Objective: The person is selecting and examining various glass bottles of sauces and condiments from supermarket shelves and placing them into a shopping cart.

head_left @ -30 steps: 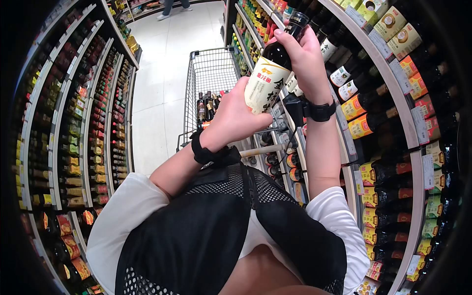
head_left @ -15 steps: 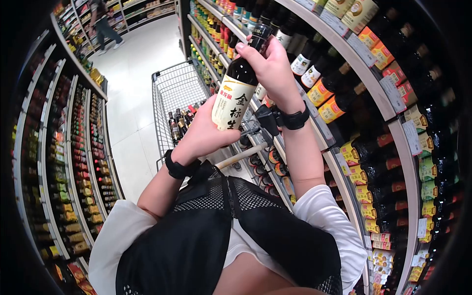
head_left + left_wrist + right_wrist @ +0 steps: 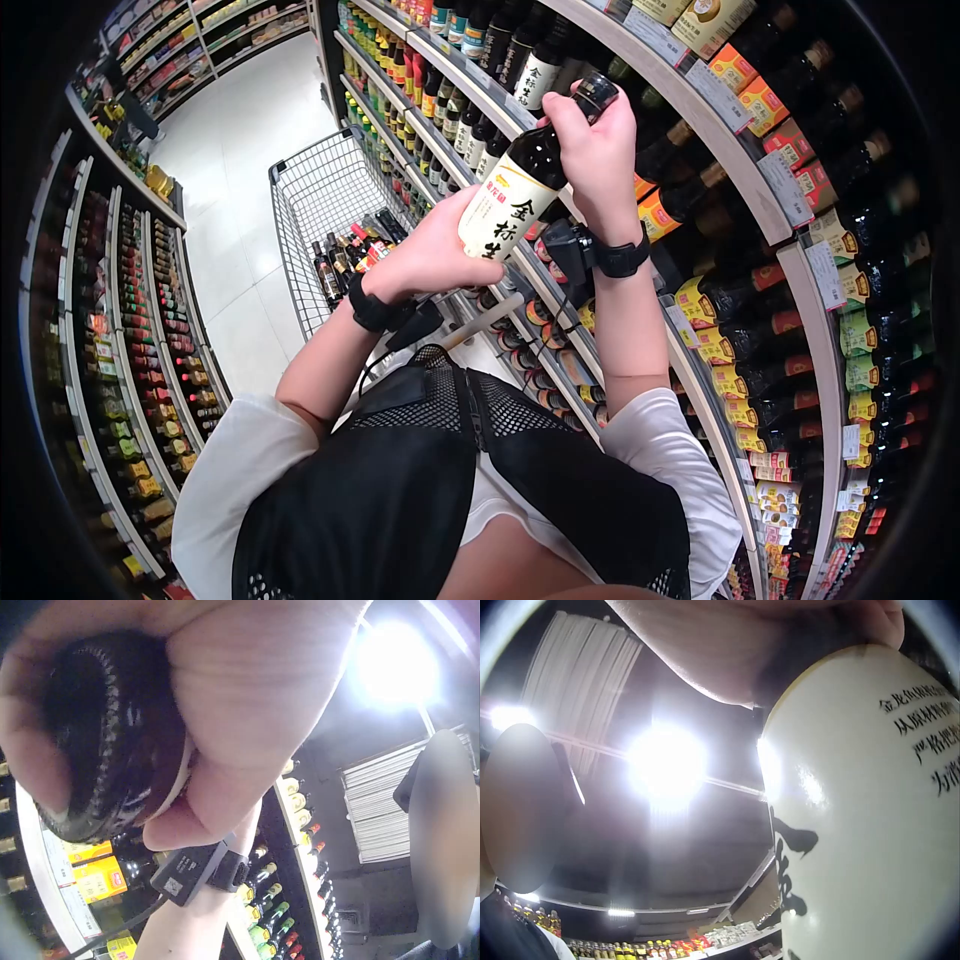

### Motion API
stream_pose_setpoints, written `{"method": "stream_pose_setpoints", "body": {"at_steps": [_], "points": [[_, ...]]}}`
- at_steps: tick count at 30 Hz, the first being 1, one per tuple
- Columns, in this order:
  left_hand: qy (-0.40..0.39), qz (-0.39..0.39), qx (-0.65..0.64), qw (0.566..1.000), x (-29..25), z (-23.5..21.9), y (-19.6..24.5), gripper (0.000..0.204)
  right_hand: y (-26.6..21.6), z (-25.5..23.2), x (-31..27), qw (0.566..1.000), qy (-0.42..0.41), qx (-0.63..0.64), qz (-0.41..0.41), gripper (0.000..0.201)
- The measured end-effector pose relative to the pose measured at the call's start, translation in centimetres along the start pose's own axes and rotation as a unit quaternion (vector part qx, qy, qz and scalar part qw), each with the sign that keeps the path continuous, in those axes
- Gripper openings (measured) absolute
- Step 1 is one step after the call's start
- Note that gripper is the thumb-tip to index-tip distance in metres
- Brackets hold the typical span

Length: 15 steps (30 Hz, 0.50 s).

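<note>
A dark soy sauce bottle (image 3: 510,205) with a cream label slants up to the right in front of the chest, cap end at the upper right. My left hand (image 3: 425,255) grips its lower part, thumb across the label's lower edge. The right hand (image 3: 600,160) holds the neck just below the dark cap (image 3: 596,92). In the left wrist view, fingers of the left hand (image 3: 247,697) curl round the bottle's dark ridged base (image 3: 112,742). Close up in the right wrist view, the cream label (image 3: 862,795) shows black characters, with part of the right hand (image 3: 727,652) above it.
A wire shopping cart (image 3: 300,190) stands ahead to the left, several bottles (image 3: 335,265) in it. Its handle (image 3: 485,322) crosses below the hands. Shelves of sauce bottles (image 3: 740,360) run close on the right; another rack (image 3: 130,380) lines the aisle's left side.
The head view has turned rightward, so the cart and aisle sit further left. Both hands keep hold of the soy sauce bottle. A walking person has moved to the far left edge.
</note>
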State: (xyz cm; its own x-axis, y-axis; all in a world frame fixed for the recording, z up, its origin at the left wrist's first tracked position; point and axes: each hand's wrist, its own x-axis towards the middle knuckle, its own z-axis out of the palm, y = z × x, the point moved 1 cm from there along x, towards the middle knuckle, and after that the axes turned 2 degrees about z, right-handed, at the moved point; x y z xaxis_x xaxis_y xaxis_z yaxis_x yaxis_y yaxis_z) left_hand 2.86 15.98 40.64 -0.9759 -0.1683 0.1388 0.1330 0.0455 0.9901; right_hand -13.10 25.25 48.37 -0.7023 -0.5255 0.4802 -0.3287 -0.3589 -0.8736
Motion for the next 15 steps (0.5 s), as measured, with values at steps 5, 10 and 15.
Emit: {"method": "stream_pose_setpoints", "body": {"at_steps": [5,10,15], "points": [[-0.024,0.071,-0.020,0.997,4.7,-1.4,-0.9,0.062,-0.4,-1.2,2.8,0.993,0.037,-0.072,-0.089,0.023],[0.032,0.120,0.024,0.992,9.3,-3.1,-1.6,0.073,-1.0,-2.3,6.1,0.964,0.102,-0.201,-0.144,0.036],[0.139,0.157,0.042,0.977,13.0,-3.7,-2.9,0.068,-0.7,-1.9,8.5,0.908,0.182,-0.282,-0.252,0.023]]}}
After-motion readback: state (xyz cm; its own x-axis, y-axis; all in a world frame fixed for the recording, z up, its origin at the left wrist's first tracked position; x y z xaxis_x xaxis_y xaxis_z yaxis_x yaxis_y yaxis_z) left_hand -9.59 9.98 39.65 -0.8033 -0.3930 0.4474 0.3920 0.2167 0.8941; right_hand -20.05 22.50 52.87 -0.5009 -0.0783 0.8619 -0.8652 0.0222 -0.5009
